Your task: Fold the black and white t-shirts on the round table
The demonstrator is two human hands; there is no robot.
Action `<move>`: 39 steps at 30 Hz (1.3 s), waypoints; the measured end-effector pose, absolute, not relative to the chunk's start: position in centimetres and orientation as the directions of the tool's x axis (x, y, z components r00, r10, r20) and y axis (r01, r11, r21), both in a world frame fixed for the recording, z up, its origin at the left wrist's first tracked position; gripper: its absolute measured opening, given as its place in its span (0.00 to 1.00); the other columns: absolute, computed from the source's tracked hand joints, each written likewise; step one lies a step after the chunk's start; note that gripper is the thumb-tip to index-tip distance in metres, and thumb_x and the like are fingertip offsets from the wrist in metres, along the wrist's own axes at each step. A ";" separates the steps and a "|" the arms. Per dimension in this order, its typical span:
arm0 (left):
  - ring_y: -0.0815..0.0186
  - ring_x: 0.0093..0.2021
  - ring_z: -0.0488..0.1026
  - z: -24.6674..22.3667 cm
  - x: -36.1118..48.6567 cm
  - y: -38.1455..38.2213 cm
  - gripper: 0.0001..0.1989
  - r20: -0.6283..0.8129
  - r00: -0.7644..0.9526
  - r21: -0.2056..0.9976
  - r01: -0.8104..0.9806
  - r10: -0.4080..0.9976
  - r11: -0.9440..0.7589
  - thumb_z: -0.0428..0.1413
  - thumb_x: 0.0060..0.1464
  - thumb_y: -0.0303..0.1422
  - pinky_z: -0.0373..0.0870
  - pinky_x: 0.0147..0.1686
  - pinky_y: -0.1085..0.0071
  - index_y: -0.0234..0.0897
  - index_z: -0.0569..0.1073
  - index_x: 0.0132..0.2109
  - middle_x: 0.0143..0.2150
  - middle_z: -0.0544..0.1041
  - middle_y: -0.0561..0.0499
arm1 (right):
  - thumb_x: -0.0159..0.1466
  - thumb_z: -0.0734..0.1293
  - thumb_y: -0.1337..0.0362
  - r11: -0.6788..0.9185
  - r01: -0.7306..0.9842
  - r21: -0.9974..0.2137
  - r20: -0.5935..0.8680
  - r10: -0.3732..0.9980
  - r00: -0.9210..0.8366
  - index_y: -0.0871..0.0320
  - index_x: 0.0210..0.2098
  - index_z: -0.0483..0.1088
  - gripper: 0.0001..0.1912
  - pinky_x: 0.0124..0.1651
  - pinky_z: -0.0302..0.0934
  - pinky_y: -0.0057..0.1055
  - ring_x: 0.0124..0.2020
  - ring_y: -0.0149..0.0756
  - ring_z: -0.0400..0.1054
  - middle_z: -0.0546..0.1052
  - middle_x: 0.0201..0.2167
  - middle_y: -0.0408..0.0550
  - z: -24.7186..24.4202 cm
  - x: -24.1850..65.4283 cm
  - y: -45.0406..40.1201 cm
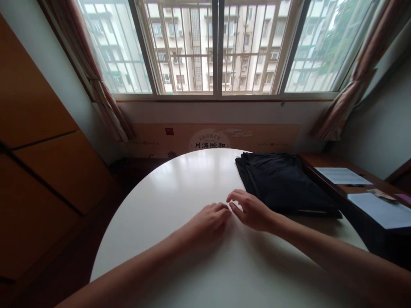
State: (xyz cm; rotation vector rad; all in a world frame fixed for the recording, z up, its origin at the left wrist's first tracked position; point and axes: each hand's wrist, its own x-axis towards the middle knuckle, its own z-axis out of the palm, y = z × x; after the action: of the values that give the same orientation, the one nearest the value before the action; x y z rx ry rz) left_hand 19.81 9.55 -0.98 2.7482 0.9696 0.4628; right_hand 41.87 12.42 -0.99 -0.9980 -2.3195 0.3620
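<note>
Two bare forearms [128, 269] reach in from the bottom of the view and lie across a round white tabletop [160, 192], bringing the hands together near its middle. The left hand [208, 222] sits palm down with its fingers loosely curled, and it holds nothing. The right hand [252, 210] is a little more open, its fingers arched and lightly spread, and it is empty too. Their fingertips come very close, though from this angle I cannot tell whether they touch, or whether the hands press on the tabletop or hover just above it.

Folded dark cloth [282, 179] lies in a flat stack on the far right of the tabletop, just beside the right hand, the nearer of the two. It is neatly folded, with no hand on it and no corner lifted.

Right of the tabletop stands a wooden desk [324, 162] carrying two sheets of paper [342, 175]. Beyond the tabletop, a printed board [212, 141] sits beneath a barred window [218, 47], with tied-back curtains [359, 85] at its sides. Orange wooden cabinet panels [41, 128] fill the space left of the tabletop.
</note>
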 end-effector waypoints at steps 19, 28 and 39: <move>0.45 0.79 0.48 -0.7 17.1 4.6 0.43 -0.027 0.603 0.313 0.763 0.797 -0.566 0.55 0.66 0.55 0.46 0.76 0.42 0.42 0.53 0.79 0.80 0.53 0.42 | 0.71 0.64 0.41 0.768 0.503 -0.397 0.070 0.571 -0.818 0.68 0.79 0.43 0.52 0.79 0.32 0.58 0.80 0.57 0.37 0.44 0.79 0.65 -2.5 42.6 6.1; 0.49 0.80 0.43 0.8 17.1 4.3 0.54 -0.110 0.667 0.312 0.727 0.737 -0.612 0.55 0.62 0.63 0.36 0.78 0.46 0.35 0.46 0.80 0.80 0.46 0.39 | 0.69 0.64 0.34 0.747 0.482 -0.458 0.062 0.568 -0.821 0.61 0.79 0.39 0.55 0.78 0.26 0.63 0.79 0.61 0.38 0.44 0.78 0.63 -2.5 43.0 6.4; 0.44 0.80 0.43 0.0 16.7 4.6 0.56 -0.107 0.689 0.337 0.703 0.717 -0.626 0.51 0.60 0.68 0.27 0.74 0.34 0.44 0.39 0.81 0.80 0.43 0.40 | 0.67 0.66 0.33 0.713 0.517 -0.473 -0.016 0.580 -0.814 0.65 0.79 0.43 0.58 0.76 0.24 0.66 0.79 0.63 0.36 0.44 0.78 0.67 -1.0 43.1 6.5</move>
State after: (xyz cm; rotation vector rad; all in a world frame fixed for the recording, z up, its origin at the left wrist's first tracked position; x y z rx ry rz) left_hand 16.74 4.59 0.02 2.5491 1.1134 0.0528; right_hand 43.09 6.49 -1.04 -0.8961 -2.7825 0.7078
